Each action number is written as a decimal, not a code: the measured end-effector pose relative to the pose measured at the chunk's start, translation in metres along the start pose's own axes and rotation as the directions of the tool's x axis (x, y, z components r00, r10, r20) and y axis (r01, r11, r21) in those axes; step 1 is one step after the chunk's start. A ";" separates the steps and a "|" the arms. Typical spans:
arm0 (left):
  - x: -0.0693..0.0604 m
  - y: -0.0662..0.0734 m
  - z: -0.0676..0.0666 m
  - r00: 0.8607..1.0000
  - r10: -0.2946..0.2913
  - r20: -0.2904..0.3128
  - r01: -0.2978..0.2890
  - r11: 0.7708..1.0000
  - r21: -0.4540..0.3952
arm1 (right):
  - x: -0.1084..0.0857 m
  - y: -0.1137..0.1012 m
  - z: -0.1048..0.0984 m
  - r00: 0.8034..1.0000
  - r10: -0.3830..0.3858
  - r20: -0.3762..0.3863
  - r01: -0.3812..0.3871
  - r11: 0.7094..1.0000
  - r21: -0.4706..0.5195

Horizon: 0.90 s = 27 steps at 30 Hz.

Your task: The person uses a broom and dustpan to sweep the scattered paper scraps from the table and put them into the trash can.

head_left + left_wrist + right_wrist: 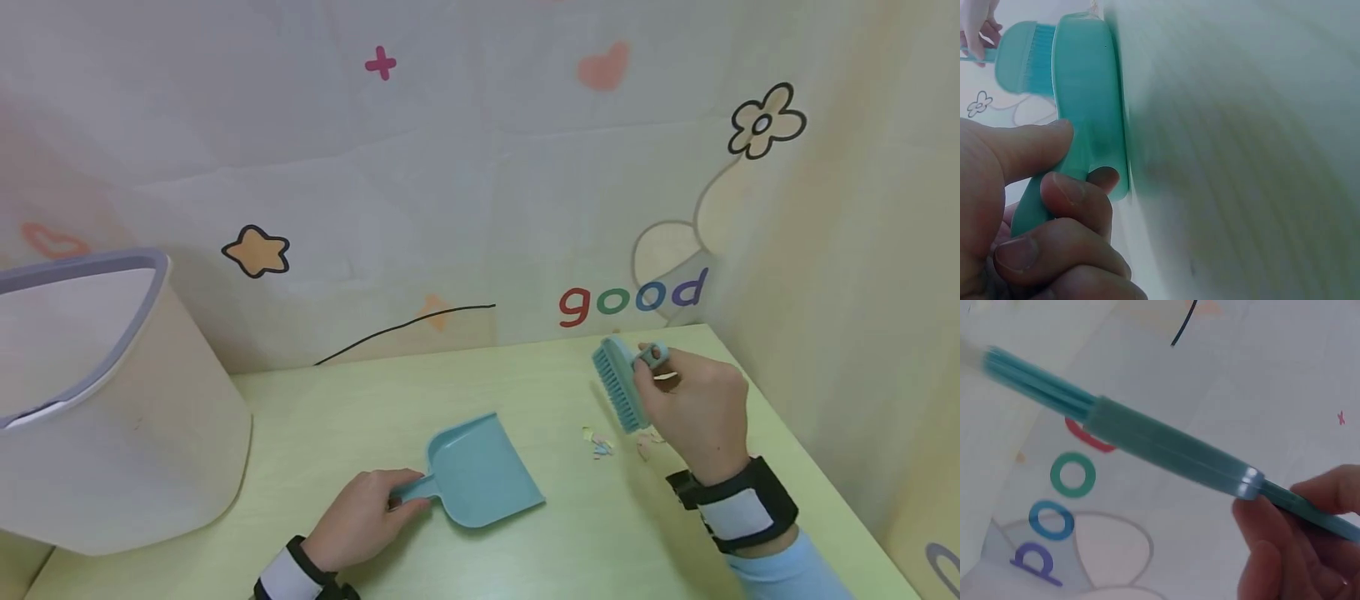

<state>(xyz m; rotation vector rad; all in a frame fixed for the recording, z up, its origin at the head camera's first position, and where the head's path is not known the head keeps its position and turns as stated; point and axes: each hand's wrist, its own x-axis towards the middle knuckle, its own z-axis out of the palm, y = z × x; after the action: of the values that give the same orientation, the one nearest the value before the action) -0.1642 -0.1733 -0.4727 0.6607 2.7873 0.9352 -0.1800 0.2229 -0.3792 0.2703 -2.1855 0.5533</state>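
Observation:
In the head view a blue-green dustpan [483,471] lies on the table, its wide lip turned to the right. My left hand [367,515] grips its short handle, thumb and fingers curled round it in the left wrist view, where the dustpan [1088,81] stands on edge in the picture. To the right, my right hand [701,408] pinches the handle of a matching small brush [622,383], held with bristles facing left. Small paper scraps [600,443] in several colours lie on the table below and left of the brush; some are partly hidden by the right hand.
A white bin [127,433] with a grey-purple rim stands at the left of the pale yellow-green table [337,417]. A printed cloth [450,208] with "good" and small drawings hangs behind, and more cloth [840,292] borders the right edge.

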 end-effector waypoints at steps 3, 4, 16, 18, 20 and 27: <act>0.001 0.000 -0.001 1.000 -0.001 0.002 0.001 1.000 0.005 | 0.001 0.005 -0.004 1.000 0.008 0.011 -0.007 0.998 -0.057; 0.001 -0.001 -0.001 1.000 0.000 0.002 0.000 1.000 0.006 | 0.001 0.006 -0.003 1.000 0.007 0.020 -0.006 0.997 -0.080; 0.000 0.000 -0.001 1.000 -0.005 0.005 0.005 1.000 0.009 | -0.008 -0.001 0.010 0.990 0.067 0.123 -0.064 0.998 -0.025; 0.000 0.001 -0.001 1.000 -0.001 0.003 0.001 1.000 0.011 | -0.007 -0.004 0.010 0.990 0.088 0.111 -0.093 0.995 0.041; 0.000 0.001 -0.001 1.000 0.002 0.003 -0.002 1.000 0.011 | -0.007 -0.005 0.010 0.990 0.104 0.093 -0.112 0.990 0.084; 0.000 0.001 -0.001 1.000 0.003 0.003 -0.003 1.000 0.013 | -0.005 -0.007 0.009 0.993 0.105 0.058 -0.112 0.986 0.123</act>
<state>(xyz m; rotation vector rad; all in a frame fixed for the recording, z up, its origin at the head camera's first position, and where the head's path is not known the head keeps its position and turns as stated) -0.1646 -0.1732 -0.4717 0.6672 2.7927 0.9158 -0.1809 0.2128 -0.3858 0.2359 -2.2286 0.7541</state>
